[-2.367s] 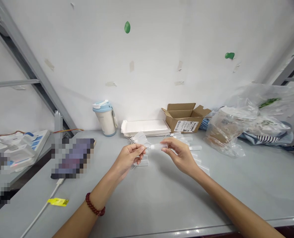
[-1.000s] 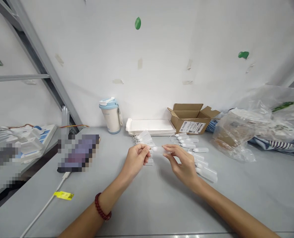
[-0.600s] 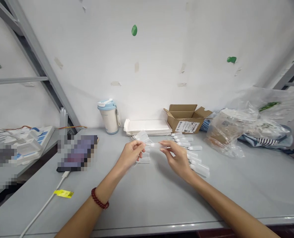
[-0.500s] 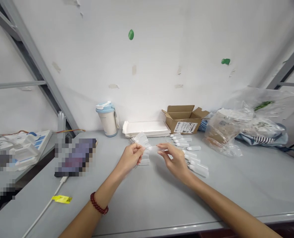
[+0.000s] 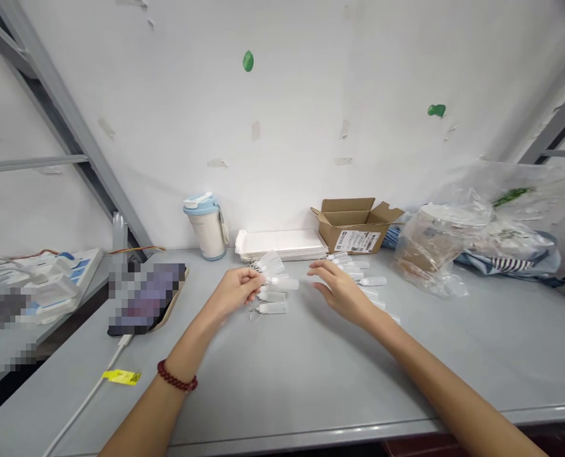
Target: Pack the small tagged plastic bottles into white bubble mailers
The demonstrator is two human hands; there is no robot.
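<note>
My left hand is closed in a pinch on the narrow end of a small translucent bottle, which points to the right. Just below it lie more such bottles with thin loops, among them a lower bottle, and a few overlap behind it. To the right, my right hand hovers with fingers apart and nothing between them. Past that hand lies a second group of the same bottles, one of them by the knuckles; the hand and forearm partly hide this group.
A stack of flat white packs lies against the wall, beside an open cardboard box and a lidded cup. Plastic bags lie at the right. A phone with a charging cable rests on the left.
My right hand has let go of the small bottle and opened, drawing slightly right. My left hand has moved a little left, still pinching the bottle.
</note>
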